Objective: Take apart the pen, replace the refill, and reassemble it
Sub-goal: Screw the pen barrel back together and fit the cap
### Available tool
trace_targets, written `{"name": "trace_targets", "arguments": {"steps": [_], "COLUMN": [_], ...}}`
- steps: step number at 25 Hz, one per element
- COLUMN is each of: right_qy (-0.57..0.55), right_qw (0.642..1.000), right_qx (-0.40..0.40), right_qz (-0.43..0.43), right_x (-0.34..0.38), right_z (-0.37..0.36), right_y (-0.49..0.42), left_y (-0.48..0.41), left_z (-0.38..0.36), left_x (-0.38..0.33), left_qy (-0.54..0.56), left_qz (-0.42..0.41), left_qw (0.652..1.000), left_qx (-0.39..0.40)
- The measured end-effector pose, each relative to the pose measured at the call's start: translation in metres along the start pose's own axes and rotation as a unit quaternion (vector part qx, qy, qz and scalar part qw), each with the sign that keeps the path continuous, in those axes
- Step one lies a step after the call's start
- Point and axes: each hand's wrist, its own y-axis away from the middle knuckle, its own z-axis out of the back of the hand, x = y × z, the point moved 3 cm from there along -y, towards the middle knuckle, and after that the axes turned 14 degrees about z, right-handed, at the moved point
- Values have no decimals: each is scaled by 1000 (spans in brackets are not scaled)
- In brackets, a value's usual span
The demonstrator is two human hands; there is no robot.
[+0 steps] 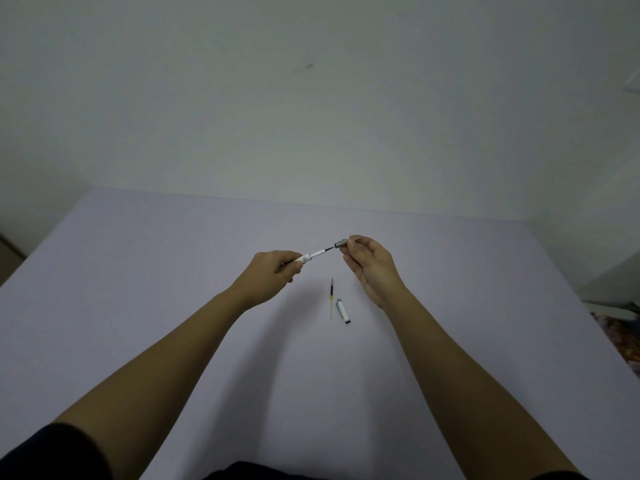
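Dark sleeves (52,452) are seen at the bottom edge of the head view, with both bare forearms extended forward over a pale lilac table (138,306).

On the table, between the two wrists, a loose refill (331,297) is laid roughly along the line of sight; its far part is dark, its near part yellowish and clear. Just beside it, to the right and slightly nearer, a white pen cap (343,311) with a grey far end and a dark near end is laid, slightly angled. The two parts are close together but whether they touch cannot be told.

Farther out, above the table surface, the left hand (273,277) is closed around the white pen barrel (311,256), which is held tilted up and to the right. A thin dark tip (329,249) is seen protruding from the barrel's right end. The right hand (370,263) is held palm toward the camera, thumb and forefinger pinched on a small grey tip piece (340,243); the remaining fingers are loosely curled. The grey piece is positioned at the end of the dark tip; whether it is seated on it or only touching cannot be told.

Beyond the table's far edge, a plain pale wall (311,98) is recorded.
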Motion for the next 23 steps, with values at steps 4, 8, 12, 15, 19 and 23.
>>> {"name": "trace_targets", "arguments": {"steps": [4, 8, 12, 15, 19, 23], "right_qy": [25, 46, 82, 94, 114, 177], "right_qw": [1000, 999, 996, 994, 991, 980], "right_qx": [17, 24, 37, 54, 65, 79], "right_qz": [1, 5, 13, 13, 27, 39], "right_x": [0, -2, 0, -1, 2, 7], "right_z": [-5, -10, -10, -13, -14, -13], "right_y": [2, 4, 5, 7, 8, 7], "left_y": [-1, 0, 2, 3, 1, 2], "left_z": [1, 2, 3, 3, 4, 5], "left_x": [-2, -5, -5, -7, -9, -4], "left_qy": [-7, -16, -22, -31, -31, -14], "left_qz": [-2, -7, -18, -31, -34, -36], "left_qw": [1000, 1000, 1000, 999, 999, 999], "left_qx": [-4, -10, -5, -6, -7, 11]}}
